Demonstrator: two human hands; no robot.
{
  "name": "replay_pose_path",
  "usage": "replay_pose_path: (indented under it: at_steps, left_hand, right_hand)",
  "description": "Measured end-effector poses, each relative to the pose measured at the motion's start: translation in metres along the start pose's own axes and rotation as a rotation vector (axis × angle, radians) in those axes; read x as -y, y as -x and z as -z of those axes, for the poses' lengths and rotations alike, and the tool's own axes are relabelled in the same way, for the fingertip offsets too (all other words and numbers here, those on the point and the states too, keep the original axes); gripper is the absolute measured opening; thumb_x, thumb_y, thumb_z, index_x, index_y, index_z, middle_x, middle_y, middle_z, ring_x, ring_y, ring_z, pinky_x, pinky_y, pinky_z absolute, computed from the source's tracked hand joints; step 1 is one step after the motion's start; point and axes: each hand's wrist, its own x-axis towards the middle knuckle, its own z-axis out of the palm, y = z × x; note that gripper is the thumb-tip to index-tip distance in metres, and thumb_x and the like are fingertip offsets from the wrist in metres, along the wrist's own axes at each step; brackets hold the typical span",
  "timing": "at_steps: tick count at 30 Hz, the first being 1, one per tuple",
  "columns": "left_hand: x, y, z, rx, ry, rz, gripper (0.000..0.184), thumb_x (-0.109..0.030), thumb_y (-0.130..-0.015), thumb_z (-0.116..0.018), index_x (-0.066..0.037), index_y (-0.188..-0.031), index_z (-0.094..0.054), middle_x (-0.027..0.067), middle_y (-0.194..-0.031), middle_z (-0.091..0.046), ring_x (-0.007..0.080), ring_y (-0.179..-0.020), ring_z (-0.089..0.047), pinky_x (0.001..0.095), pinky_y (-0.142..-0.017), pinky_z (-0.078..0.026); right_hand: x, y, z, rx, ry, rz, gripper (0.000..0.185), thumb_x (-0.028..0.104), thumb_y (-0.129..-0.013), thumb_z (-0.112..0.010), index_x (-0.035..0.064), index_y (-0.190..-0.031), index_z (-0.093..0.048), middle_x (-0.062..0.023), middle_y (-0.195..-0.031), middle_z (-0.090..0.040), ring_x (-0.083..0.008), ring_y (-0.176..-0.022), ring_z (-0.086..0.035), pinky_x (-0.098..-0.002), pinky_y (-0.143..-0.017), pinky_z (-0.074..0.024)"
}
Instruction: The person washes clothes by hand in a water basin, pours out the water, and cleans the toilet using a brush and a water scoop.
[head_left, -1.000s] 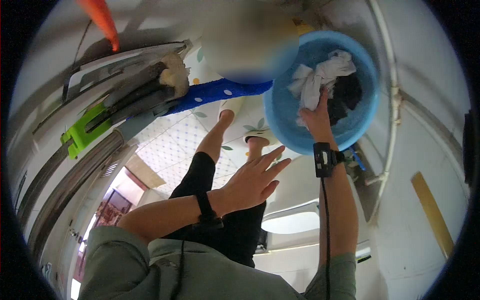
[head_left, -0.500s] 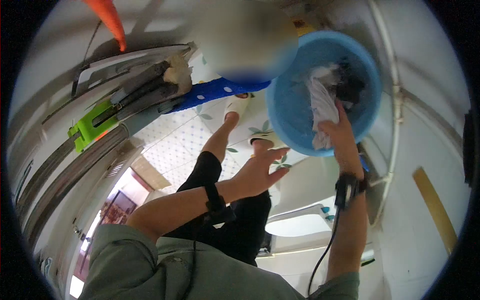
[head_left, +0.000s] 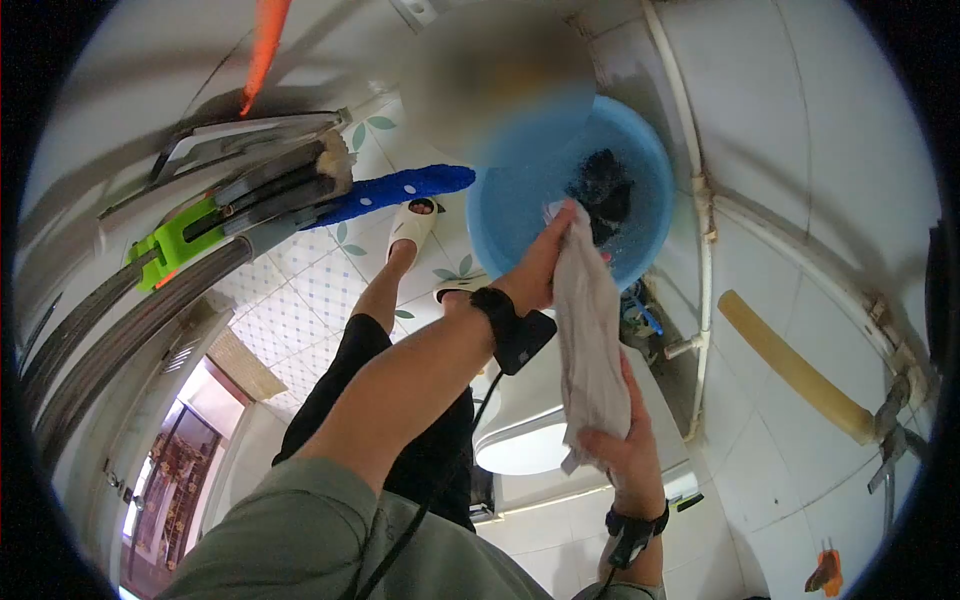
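Observation:
A long, wet-looking whitish cloth (head_left: 588, 330) is stretched between my two hands above the near rim of the blue basin (head_left: 655, 170). My left hand (head_left: 540, 262) is closed on its upper end, fingers at the edge of the basin. Lower down and nearer my body, my right hand (head_left: 628, 450) grips the other end, thumb across the fabric. Inside the basin, dark fabric (head_left: 603, 190) lies in water with some suds. Each wrist carries a black strap with a small device and a cable.
Mop handles with a green clamp (head_left: 185, 240) and a blue dotted mop pad (head_left: 390, 190) stand at left. A white pipe (head_left: 685, 130) runs along the tiled wall at right, near a yellowish hose (head_left: 790, 365). A blurred round patch covers part of the basin.
My right hand has lifted the whitish cloth out of the basin and drawn it toward my body. My left hand, earlier empty and open, has moved forward and taken hold of its far end.

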Motion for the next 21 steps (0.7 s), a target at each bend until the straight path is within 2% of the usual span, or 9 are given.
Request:
replay_pose_path:
  at_steps: [3,6,9,12,13,15,18,19,21]
  left_hand:
    - [-0.005,0.0,0.006,-0.048,0.012,0.03,0.074,-0.049,-0.088,-0.065,-0.006,-0.14,-0.034,0.0114,-0.125,-0.054,0.0266,-0.113,-0.057,0.043,-0.099,-0.049]
    - [-0.02,-0.004,0.011,0.129,-0.144,-0.006,0.073,-0.037,-0.087,-0.069,-0.005,-0.141,-0.032,0.0134,-0.123,-0.056,0.0254,-0.112,-0.058,0.0416,-0.099,-0.05]
    - [-0.035,0.003,-0.002,0.038,-0.405,-0.107,0.064,-0.025,-0.088,-0.068,-0.004,-0.139,-0.036,0.0126,-0.126,-0.055,0.0245,-0.111,-0.059,0.0394,-0.094,-0.052]
    - [-0.044,0.021,-0.025,0.07,-0.809,-0.237,0.047,-0.018,-0.089,-0.065,-0.004,-0.13,-0.048,0.0131,-0.13,-0.054,0.0232,-0.113,-0.057,0.0369,-0.095,-0.049]
    - [-0.045,0.025,-0.03,0.082,-0.969,-0.19,0.043,-0.015,-0.087,-0.064,-0.004,-0.127,-0.051,0.0126,-0.131,-0.054,0.0241,-0.116,-0.056,0.0364,-0.097,-0.047]
    - [-0.043,0.033,-0.038,0.101,-1.289,-0.091,0.037,-0.008,-0.083,-0.063,-0.003,-0.119,-0.057,0.0116,-0.133,-0.053,0.0259,-0.121,-0.052,0.0355,-0.101,-0.043]
    - [-0.013,0.032,-0.017,0.393,-1.806,-0.656,0.041,-0.002,-0.073,-0.063,-0.005,-0.114,-0.062,0.0113,-0.14,-0.049,0.0308,-0.134,-0.04,0.0441,-0.113,-0.029]
    - [-0.008,0.038,-0.018,0.398,-1.869,-0.707,0.044,-0.001,-0.07,-0.062,-0.006,-0.114,-0.062,0.011,-0.141,-0.047,0.0317,-0.136,-0.035,0.0475,-0.114,-0.025]
    - [-0.003,0.047,-0.022,0.411,-1.993,-0.809,0.048,-0.001,-0.065,-0.062,-0.007,-0.113,-0.063,0.0104,-0.144,-0.044,0.0335,-0.142,-0.026,0.0542,-0.116,-0.016]
  right_hand:
    - [-0.011,0.005,0.005,0.027,0.016,-0.058,0.101,0.002,-0.06,-0.065,0.0072,-0.152,-0.025,-0.0139,-0.143,-0.044,-0.0265,-0.127,-0.048,-0.0384,-0.106,-0.0385]
    - [-0.014,0.003,0.016,-0.015,-0.066,-0.099,0.096,0.002,-0.064,-0.064,0.005,-0.151,-0.025,-0.015,-0.139,-0.047,-0.0259,-0.121,-0.053,-0.0373,-0.099,-0.0447]
    - [-0.021,-0.005,0.026,-0.035,-0.222,-0.133,0.09,0.002,-0.067,-0.063,0.0028,-0.15,-0.027,-0.0155,-0.132,-0.051,-0.0256,-0.114,-0.056,-0.0365,-0.09,-0.0511]
    - [-0.05,-0.027,0.042,-0.096,-0.349,-0.197,0.085,0.003,-0.07,-0.062,0.0023,-0.148,-0.029,-0.0159,-0.125,-0.054,-0.0259,-0.108,-0.059,-0.0358,-0.081,-0.0552]
    - [-0.061,-0.035,0.047,-0.125,-0.385,-0.224,0.083,0.003,-0.071,-0.061,0.0024,-0.147,-0.03,-0.0161,-0.123,-0.055,-0.0261,-0.106,-0.06,-0.0357,-0.078,-0.0563]
    - [-0.066,-0.056,0.044,-0.116,-0.432,-0.147,0.068,0.009,-0.076,-0.06,0.0007,-0.14,-0.038,-0.0156,-0.125,-0.054,-0.0274,-0.107,-0.06,-0.036,-0.082,-0.055]
    - [-0.063,-0.094,0.019,-0.11,-0.681,0.028,0.056,0.016,-0.084,-0.059,0.0024,-0.136,-0.043,-0.0129,-0.128,-0.054,-0.0271,-0.112,-0.058,-0.0385,-0.091,-0.0509]
    - [-0.06,-0.105,0.013,-0.108,-0.792,0.1,0.053,0.017,-0.087,-0.059,0.0038,-0.136,-0.044,-0.0117,-0.129,-0.054,-0.0266,-0.114,-0.057,-0.0397,-0.094,-0.0491]
    - [-0.042,-0.106,0.005,0.036,-1.026,0.083,0.048,0.024,-0.092,-0.056,0.0069,-0.135,-0.045,-0.0097,-0.13,-0.055,-0.0249,-0.117,-0.055,-0.0411,-0.099,-0.0453]
